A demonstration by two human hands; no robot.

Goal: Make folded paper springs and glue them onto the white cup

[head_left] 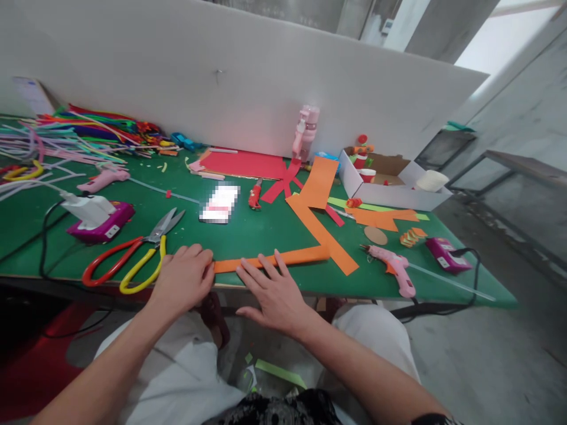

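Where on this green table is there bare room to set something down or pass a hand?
Bare green lies between the scissors, the white packet and the orange strip under the right hand. Crowded: pipe cleaners far left; paper sheets, cardboard box and scraps at the back right.

The paper strip (274, 258) under my right hand (270, 289) is thin orange paper, matt and smooth. The counter (248, 230) has a dull green covering with no shine to it. The scissors (133, 260) have bare grey metal blades and glossy plastic handles, one red, one yellow. The glue gun (394, 268) is pink plastic with a soft sheen. The box (390, 195) is white card outside and raw brown cardboard inside. The pipe cleaners (66, 136) look fuzzy.
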